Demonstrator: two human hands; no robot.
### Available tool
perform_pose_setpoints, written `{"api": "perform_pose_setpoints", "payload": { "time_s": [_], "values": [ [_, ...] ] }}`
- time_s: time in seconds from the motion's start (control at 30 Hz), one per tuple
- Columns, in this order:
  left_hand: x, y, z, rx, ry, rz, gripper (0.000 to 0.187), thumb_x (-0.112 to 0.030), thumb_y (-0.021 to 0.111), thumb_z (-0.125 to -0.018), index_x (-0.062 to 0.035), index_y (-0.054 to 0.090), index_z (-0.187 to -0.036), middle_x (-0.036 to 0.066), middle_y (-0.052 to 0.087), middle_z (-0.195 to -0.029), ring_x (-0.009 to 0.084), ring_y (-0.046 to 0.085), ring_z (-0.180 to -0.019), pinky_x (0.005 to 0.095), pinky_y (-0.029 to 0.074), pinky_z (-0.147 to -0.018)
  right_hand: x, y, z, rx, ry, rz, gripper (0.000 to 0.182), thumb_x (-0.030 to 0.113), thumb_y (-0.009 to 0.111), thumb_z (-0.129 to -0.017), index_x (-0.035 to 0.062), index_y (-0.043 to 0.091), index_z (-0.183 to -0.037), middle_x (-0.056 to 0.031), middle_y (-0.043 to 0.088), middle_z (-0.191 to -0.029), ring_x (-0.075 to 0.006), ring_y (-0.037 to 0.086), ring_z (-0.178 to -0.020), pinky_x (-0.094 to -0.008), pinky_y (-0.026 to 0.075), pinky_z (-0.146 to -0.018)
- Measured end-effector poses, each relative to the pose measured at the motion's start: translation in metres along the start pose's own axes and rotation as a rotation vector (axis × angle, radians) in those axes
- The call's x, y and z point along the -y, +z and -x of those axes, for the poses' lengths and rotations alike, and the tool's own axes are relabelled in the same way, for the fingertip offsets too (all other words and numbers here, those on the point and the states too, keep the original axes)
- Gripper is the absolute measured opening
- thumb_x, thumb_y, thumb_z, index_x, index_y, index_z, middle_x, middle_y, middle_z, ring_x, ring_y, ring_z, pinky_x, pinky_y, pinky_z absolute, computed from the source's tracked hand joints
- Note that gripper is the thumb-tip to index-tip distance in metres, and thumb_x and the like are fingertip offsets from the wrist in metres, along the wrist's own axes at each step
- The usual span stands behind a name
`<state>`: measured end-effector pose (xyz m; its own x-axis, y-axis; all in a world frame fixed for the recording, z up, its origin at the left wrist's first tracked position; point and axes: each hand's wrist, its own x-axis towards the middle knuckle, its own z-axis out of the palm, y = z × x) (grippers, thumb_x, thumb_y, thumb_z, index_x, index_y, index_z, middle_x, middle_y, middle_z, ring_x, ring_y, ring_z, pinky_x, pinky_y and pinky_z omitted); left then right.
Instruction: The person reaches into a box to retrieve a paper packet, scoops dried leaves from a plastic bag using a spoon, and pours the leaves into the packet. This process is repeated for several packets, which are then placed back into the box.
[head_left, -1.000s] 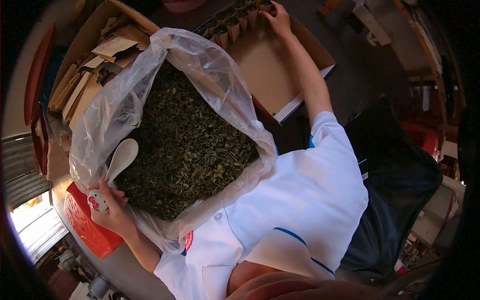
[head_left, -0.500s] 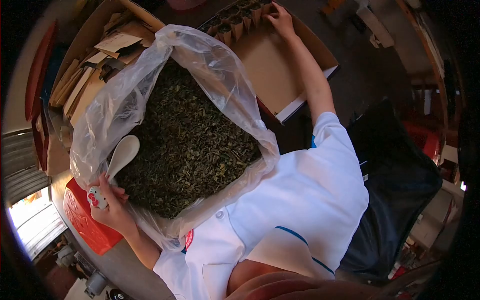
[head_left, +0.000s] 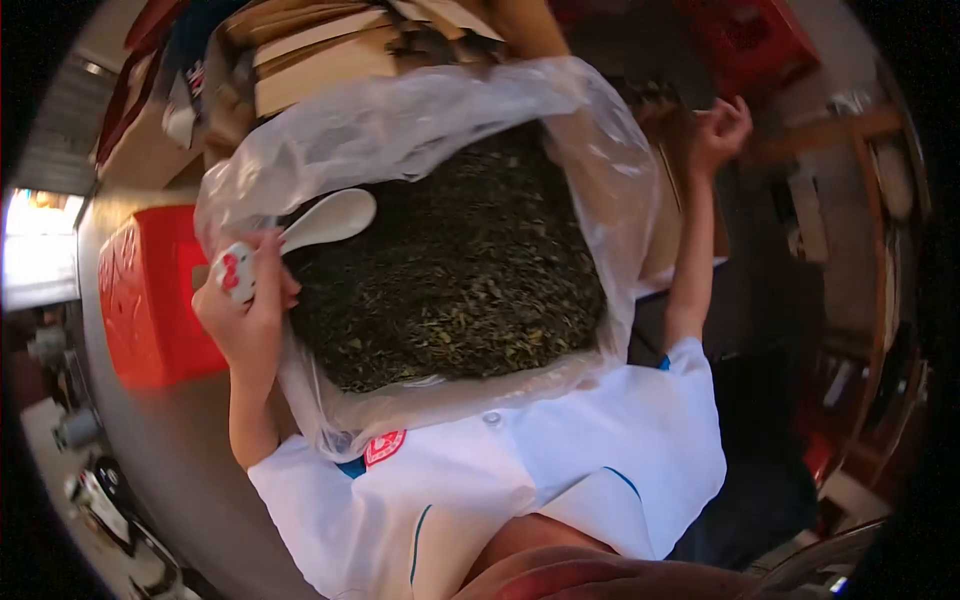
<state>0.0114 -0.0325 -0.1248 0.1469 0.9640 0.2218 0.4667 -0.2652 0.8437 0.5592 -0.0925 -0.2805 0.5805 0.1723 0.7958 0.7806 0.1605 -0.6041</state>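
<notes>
My left hand [head_left: 245,300] is closed round the handle of a white spoon [head_left: 338,216], whose grip end carries a red bow design. The spoon's bowl is above the near left part of a heap of dried leaves [head_left: 470,270]. These leaves fill a large clear plastic bag [head_left: 330,125] with its mouth folded wide open, right in front of my chest. Out at the upper right, my right hand [head_left: 722,132] is raised beside a cardboard box [head_left: 660,235]. Its fingers are loosely bent and apart, with nothing visible in them.
Flat brown paper pieces [head_left: 330,65] fill a carton behind the bag. To the left stands a red plastic container [head_left: 150,290]. A red crate [head_left: 755,45] is at the upper right, and wooden shelving [head_left: 885,240] runs along the right side.
My right hand has left the small paper bags in the box and is now off to its right. The spoon stays in my left hand. My head view has turned, shifting everything.
</notes>
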Motion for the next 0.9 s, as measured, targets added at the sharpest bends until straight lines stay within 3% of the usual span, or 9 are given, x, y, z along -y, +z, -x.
{"api": "perform_pose_setpoints", "payload": {
  "time_s": [0.1, 0.23, 0.3, 0.4, 0.5, 0.53, 0.67, 0.77, 0.9],
  "values": [
    [-0.001, -0.002, -0.001, 0.039, 0.035, 0.016, 0.010, -0.007, 0.063, -0.090, 0.0011, 0.066, -0.085, 0.000, 0.058, -0.056, 0.0035, 0.053, -0.048, 0.0183, 0.040, -0.045, 0.090, 0.039, -0.045, 0.051, -0.121, -0.289, 0.031, 0.008, 0.057, -0.095, -0.0030, 0.045, -0.122, -0.0162, 0.063, -0.101, -0.0176, 0.065, -0.071, -0.0296, 0.057, -0.065],
    [-0.004, 0.000, 0.000, 0.036, 0.015, 0.074, 0.009, -0.005, 0.064, -0.089, 0.0016, 0.065, -0.083, 0.000, 0.057, -0.055, 0.0031, 0.053, -0.049, 0.0179, 0.040, -0.046, 0.213, 0.089, -0.067, 0.597, -0.543, -0.200, 0.031, -0.012, 0.060, -0.086, -0.0038, 0.057, -0.115, -0.0113, 0.066, -0.097, -0.0172, 0.065, -0.085, -0.0283, 0.054, -0.077],
    [-0.006, 0.001, 0.001, 0.019, 0.014, 0.105, 0.009, -0.004, 0.064, -0.088, 0.0017, 0.065, -0.082, -0.001, 0.057, -0.055, 0.0029, 0.054, -0.049, 0.0177, 0.039, -0.046, 0.255, 0.110, -0.078, 0.937, -0.657, -0.214, 0.037, 0.000, 0.072, -0.077, -0.0004, 0.062, -0.113, -0.0131, 0.064, -0.108, -0.0236, 0.063, -0.093, -0.0340, 0.052, -0.078],
    [-0.010, 0.000, 0.002, 0.019, -0.024, 0.143, 0.008, -0.004, 0.064, -0.088, 0.0013, 0.066, -0.082, -0.001, 0.058, -0.056, 0.0030, 0.053, -0.049, 0.0177, 0.039, -0.045, 0.288, 0.142, -0.077, 1.131, -0.658, -0.322, 0.026, 0.004, 0.072, -0.081, 0.0008, 0.065, -0.105, -0.0114, 0.065, -0.102, -0.0243, 0.062, -0.095, -0.0338, 0.050, -0.083],
    [-0.015, -0.001, 0.000, 0.013, -0.027, 0.158, 0.009, -0.005, 0.065, -0.088, 0.0009, 0.065, -0.082, -0.001, 0.057, -0.056, 0.0031, 0.054, -0.049, 0.0182, 0.040, -0.046, 0.322, 0.181, -0.067, 1.209, -0.727, -0.491, 0.027, 0.008, 0.071, -0.082, -0.0003, 0.063, -0.107, -0.0139, 0.064, -0.105, -0.0275, 0.062, -0.094, -0.0333, 0.050, -0.083],
    [-0.015, -0.001, 0.001, 0.017, -0.033, 0.163, 0.009, -0.006, 0.065, -0.088, 0.0009, 0.065, -0.082, -0.001, 0.057, -0.056, 0.0032, 0.055, -0.050, 0.0183, 0.040, -0.046, 0.332, 0.190, -0.055, 1.238, -0.576, -0.510, 0.033, 0.018, 0.070, -0.084, -0.0020, 0.062, -0.110, -0.0168, 0.063, -0.107, -0.0310, 0.060, -0.101, -0.0362, 0.048, -0.088],
    [-0.012, 0.001, 0.001, 0.014, -0.032, 0.147, 0.010, -0.008, 0.065, -0.088, 0.0004, 0.065, -0.082, 0.000, 0.057, -0.056, 0.0038, 0.056, -0.050, 0.0195, 0.041, -0.047, 0.370, 0.229, -0.018, 1.271, -0.635, -0.275, 0.054, 0.035, 0.071, -0.080, -0.0098, 0.059, -0.108, -0.0260, 0.058, -0.113, -0.0374, 0.051, -0.113, -0.0446, 0.040, -0.098],
    [-0.011, 0.000, 0.000, 0.015, -0.017, 0.142, 0.009, -0.008, 0.065, -0.087, 0.0000, 0.065, -0.082, 0.001, 0.057, -0.056, 0.0045, 0.057, -0.050, 0.0201, 0.041, -0.047, 0.373, 0.259, 0.015, 1.199, -0.749, -0.036, 0.060, 0.040, 0.074, -0.076, -0.0099, 0.060, -0.104, -0.0272, 0.054, -0.115, -0.0391, 0.048, -0.112, -0.0462, 0.038, -0.099],
    [-0.007, -0.001, 0.001, 0.019, 0.012, 0.158, 0.007, -0.007, 0.064, -0.086, -0.0003, 0.065, -0.082, 0.001, 0.057, -0.056, 0.0053, 0.058, -0.051, 0.0207, 0.042, -0.048, 0.381, 0.255, 0.032, 1.213, -0.584, -0.123, 0.060, 0.044, 0.076, -0.072, -0.0068, 0.061, -0.101, -0.0243, 0.052, -0.113, -0.0384, 0.045, -0.113, -0.0466, 0.034, -0.099]
  ]
}}
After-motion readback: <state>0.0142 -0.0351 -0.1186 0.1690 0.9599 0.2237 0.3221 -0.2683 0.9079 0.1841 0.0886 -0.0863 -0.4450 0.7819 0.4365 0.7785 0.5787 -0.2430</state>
